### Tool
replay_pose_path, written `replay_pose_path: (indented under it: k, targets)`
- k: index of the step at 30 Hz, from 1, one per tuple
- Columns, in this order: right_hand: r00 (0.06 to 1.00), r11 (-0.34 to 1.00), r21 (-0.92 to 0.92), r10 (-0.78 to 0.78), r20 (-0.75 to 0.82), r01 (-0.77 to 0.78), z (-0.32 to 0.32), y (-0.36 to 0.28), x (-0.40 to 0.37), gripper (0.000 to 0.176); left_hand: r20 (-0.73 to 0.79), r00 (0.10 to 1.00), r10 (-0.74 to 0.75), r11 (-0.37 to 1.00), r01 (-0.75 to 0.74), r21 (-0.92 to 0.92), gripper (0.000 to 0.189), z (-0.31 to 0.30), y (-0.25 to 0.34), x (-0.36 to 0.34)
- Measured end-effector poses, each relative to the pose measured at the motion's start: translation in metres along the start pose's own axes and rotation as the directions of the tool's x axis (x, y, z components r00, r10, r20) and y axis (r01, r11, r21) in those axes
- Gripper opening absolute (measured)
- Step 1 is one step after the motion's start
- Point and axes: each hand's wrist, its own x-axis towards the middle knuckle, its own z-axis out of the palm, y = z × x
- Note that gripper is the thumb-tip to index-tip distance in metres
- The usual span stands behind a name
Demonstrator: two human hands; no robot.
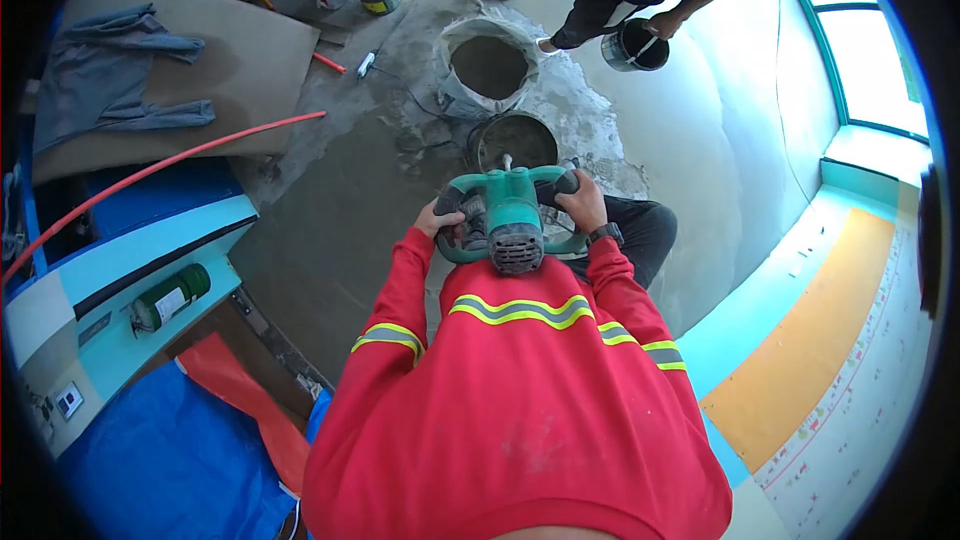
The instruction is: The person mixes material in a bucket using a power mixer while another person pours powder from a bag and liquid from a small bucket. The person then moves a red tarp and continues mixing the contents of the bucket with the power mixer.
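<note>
**Red sleeves, both hands on green mixer**

Red sleeves (400, 310) with reflective bands lead to a mixer (512, 215), held at waist height just above a bucket (513, 140) of wet grey mix. Left hand (445, 220) and right hand (583, 202) each wrap a side grip, fingers closed tight. Looks heavy and rigid: hard plastic shell, vented motor cap. Likely to twist, so the two grips are the hold. An open sack (490, 65) sits beyond on the dusty floor (330, 230).
</note>
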Motion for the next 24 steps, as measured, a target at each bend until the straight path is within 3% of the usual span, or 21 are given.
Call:
replay_pose_path:
  k: [7,10,17,24]
  targets:
    - [0.999,0.998,0.065,0.010,-0.049,-0.007,0.005,0.016,-0.017,0.047,-0.069,0.998,-0.001,0.985,0.013,0.172,0.034,0.009,0.004,0.002]
    - [0.995,0.992,0.118,0.061,-0.075,-0.052,0.006,0.026,-0.028,0.046,-0.101,0.992,-0.080,0.984,0.094,0.150,0.035,0.024,0.020,0.000]
    - [0.969,0.973,0.201,0.154,-0.196,-0.114,0.008,0.042,-0.055,0.041,-0.082,0.997,-0.005,0.939,0.033,0.342,0.034,0.048,0.039,0.014]
    - [0.938,0.955,0.264,0.209,-0.277,-0.135,0.011,0.042,-0.080,0.039,-0.084,0.996,-0.038,0.898,0.071,0.434,0.033,0.059,0.049,-0.002]
